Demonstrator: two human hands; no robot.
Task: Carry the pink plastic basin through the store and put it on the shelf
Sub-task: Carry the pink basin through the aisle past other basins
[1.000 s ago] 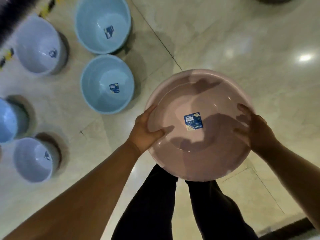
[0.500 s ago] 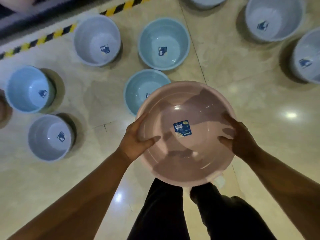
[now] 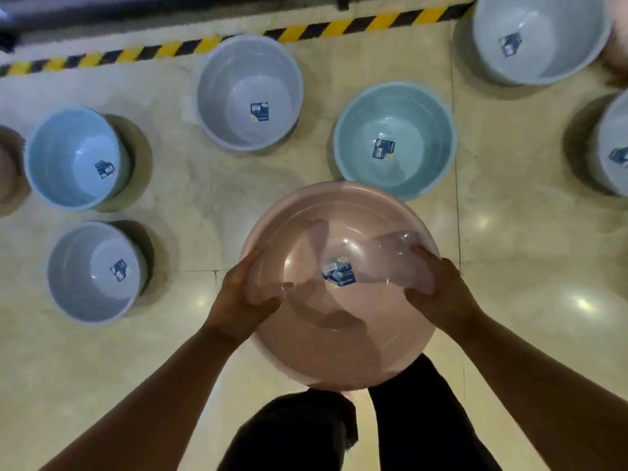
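Note:
I hold the pink plastic basin point(image 3: 339, 341) level in front of my waist, above the floor. It is round, empty, with a blue label stuck in its bottom. My left hand point(image 3: 244, 297) grips its left rim, thumb inside the bowl. My right hand point(image 3: 438, 294) grips the right rim the same way. My dark trouser legs show below the basin. No shelf is in view.
Several blue and grey basins stand on the beige tiled floor: teal basin point(image 3: 394, 137) just ahead, grey basin point(image 3: 249, 93), blue basin point(image 3: 73, 158), grey basin point(image 3: 97, 270) at left, more at right. A yellow-black striped strip point(image 3: 238, 40) and a dark base run along the top.
The view has swung left and forward over the floor; the striped strip and more basins have come into sight. Both hands keep the same grip on the pink basin.

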